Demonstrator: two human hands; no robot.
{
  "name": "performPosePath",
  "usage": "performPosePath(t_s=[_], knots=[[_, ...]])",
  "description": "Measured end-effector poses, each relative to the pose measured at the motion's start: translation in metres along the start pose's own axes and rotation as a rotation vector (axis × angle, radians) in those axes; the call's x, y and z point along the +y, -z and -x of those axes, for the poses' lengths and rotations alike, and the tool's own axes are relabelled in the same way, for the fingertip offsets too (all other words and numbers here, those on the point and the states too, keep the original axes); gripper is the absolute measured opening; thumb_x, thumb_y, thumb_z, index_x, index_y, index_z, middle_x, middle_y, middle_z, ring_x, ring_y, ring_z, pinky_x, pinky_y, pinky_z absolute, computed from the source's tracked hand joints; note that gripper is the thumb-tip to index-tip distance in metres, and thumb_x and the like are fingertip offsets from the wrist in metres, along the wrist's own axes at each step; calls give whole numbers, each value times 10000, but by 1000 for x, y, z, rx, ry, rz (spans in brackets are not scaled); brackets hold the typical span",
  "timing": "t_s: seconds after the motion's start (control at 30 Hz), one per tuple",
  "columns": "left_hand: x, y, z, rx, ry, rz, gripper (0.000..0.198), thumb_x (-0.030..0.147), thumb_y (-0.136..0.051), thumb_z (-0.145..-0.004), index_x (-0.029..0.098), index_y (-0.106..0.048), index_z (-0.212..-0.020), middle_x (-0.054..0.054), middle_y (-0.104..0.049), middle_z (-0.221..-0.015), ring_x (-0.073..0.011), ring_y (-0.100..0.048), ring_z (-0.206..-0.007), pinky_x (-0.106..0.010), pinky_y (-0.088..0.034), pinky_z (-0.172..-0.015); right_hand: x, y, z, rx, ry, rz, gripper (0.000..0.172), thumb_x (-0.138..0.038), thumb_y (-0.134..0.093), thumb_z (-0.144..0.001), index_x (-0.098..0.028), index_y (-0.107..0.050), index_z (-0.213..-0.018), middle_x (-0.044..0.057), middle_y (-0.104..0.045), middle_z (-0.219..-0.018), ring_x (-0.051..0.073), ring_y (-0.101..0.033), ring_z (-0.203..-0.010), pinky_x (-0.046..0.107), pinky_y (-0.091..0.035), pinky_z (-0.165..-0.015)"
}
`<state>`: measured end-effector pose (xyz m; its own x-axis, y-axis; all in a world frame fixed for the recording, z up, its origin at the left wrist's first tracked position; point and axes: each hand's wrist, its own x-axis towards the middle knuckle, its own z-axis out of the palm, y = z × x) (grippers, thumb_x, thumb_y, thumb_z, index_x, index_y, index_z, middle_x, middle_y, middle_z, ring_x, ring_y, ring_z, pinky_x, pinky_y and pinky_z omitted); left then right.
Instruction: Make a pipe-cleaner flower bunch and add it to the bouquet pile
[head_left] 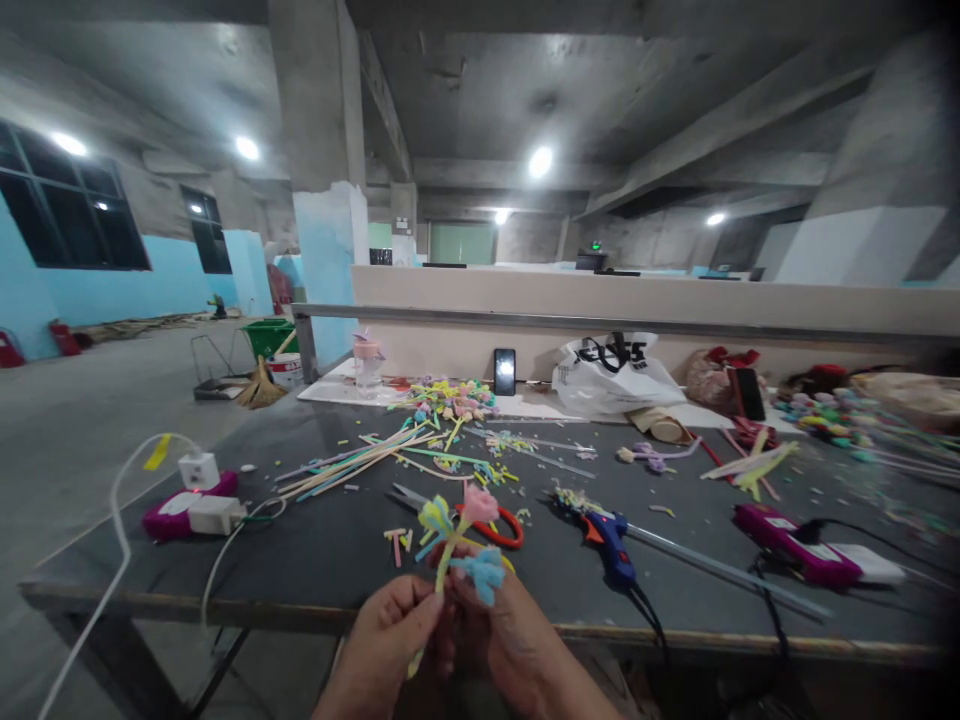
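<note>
Both my hands meet at the table's near edge around a small bunch of craft flowers (463, 545) with pink, blue and yellow fuzzy heads on thin stems. My left hand (386, 640) pinches the yellow stems from the left, fingers closed. My right hand (517, 640) is curled round the stems from the right, just under a light-blue flower head. Red-handled scissors (495, 525) lie on the dark table (322, 545) right behind the bunch. A blue glue gun (609, 540) rests to the right of them.
Loose coloured sticks and scraps (375, 460) are strewn mid-table. A magenta power strip with white plugs (191, 505) sits at left, another (795, 545) at right. A phone (505, 371), a white plastic bag (611, 375) and more flowers (832, 410) line the back.
</note>
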<state>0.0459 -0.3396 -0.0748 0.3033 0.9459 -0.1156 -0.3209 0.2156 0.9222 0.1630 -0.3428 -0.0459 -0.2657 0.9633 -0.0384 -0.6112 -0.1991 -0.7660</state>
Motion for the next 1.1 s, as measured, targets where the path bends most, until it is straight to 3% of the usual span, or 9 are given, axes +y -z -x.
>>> performPosePath(t_s=[0.17, 0.33, 0.53, 0.83, 1.0, 1.1], knots=[[5, -4, 2, 48, -50, -54, 349, 473, -644, -620, 154, -504, -606, 20, -569, -459, -80, -482, -340, -181, -337, -376, 18, -3, 1, 11, -30, -75, 288, -358, -683, -624, -160, -553, -786, -61, -442, -450, 69, -381, -363, 188, -347, -346], [-7, -11, 1, 35, -8, -4, 400, 516, -670, -560, 157, -497, -586, 34, -529, -424, -76, -446, -325, -188, -347, -350, 23, -1, 1, 142, -21, -30, 361, -410, -673, -622, -151, -545, -838, -58, -469, -492, 51, -347, -318, 168, -287, -283], [-21, -7, 0, 22, 5, -13, 387, 513, -640, -606, 149, -518, -651, 31, -532, -440, -69, -433, -326, -172, -329, -337, 21, 2, 0, 296, 117, 101, 384, -387, -714, -581, -153, -535, -828, -3, -590, -649, 57, -435, -370, 180, -322, -350], [-20, -12, 6, -44, 29, 0, 428, 494, -646, -606, 162, -598, -871, 22, -531, -450, -90, -433, -357, -192, -335, -371, 11, -3, 4, 309, 161, 189, 294, -348, -722, -580, -128, -542, -657, -22, -527, -514, 83, -457, -446, 197, -353, -434], [-20, -10, 10, -113, -83, -175, 337, 461, -641, -619, 161, -602, -766, 0, -556, -519, -121, -499, -470, -212, -380, -450, 10, -5, 4, 307, 122, 144, 296, -348, -727, -569, -125, -542, -627, -16, -539, -499, 78, -456, -428, 195, -348, -439], [-20, -4, 10, -148, -82, -288, 283, 430, -592, -673, 150, -555, -697, 16, -534, -511, -97, -468, -429, -203, -363, -432, 8, -2, 4, 338, 90, 163, 290, -356, -722, -572, -130, -554, -641, -2, -567, -513, 95, -486, -442, 196, -353, -440]])
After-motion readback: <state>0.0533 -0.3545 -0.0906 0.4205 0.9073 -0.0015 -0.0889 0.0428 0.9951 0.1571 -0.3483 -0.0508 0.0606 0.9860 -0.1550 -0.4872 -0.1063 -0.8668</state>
